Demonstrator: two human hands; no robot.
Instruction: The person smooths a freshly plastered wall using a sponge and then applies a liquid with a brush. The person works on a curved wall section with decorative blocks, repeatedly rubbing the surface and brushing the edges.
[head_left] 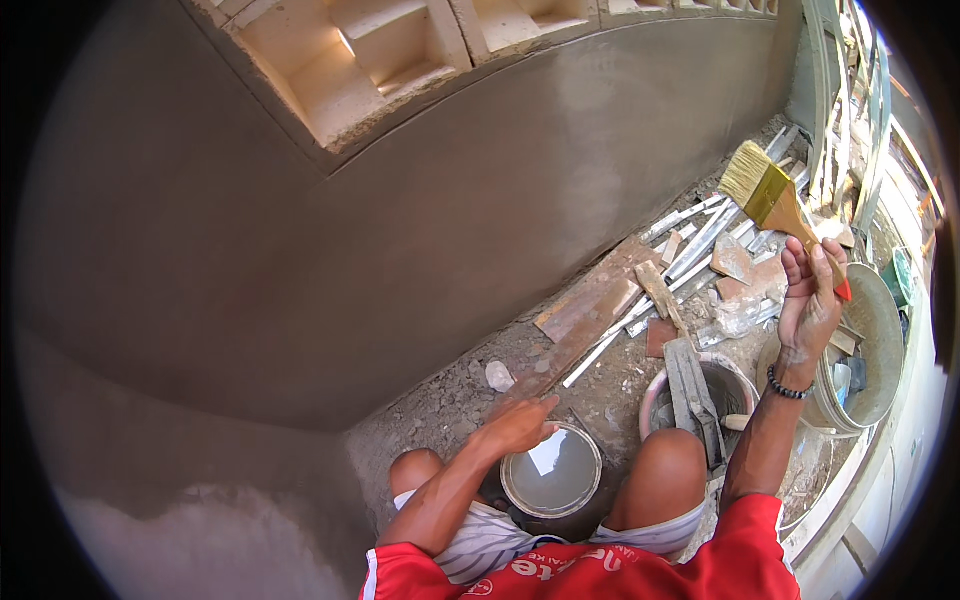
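My right hand (811,305) is raised at the right, its fingers closed around the wooden handle of a wide flat paintbrush (772,195). The brush has pale bristles, a gold-coloured band and a red handle end; its bristles point up and left, away from the wall. Low in the middle, my left hand (517,426) is closed at the upper-left rim of a round bucket (509,494) between my knees. Greyish water (560,485) in it reflects bright light. Ahead and to the left stretches a grey plastered wall (420,250), darker in most parts and paler in patches.
Beside my right knee, a pinkish bucket (650,398) has a grey-caked trowel or float (690,390) across it. A larger pale bucket (885,400) holds scraps. Metal strips (705,245), boards (590,310) and broken tiles (733,260) litter the ground. Ventilation blocks (400,45) top the wall.
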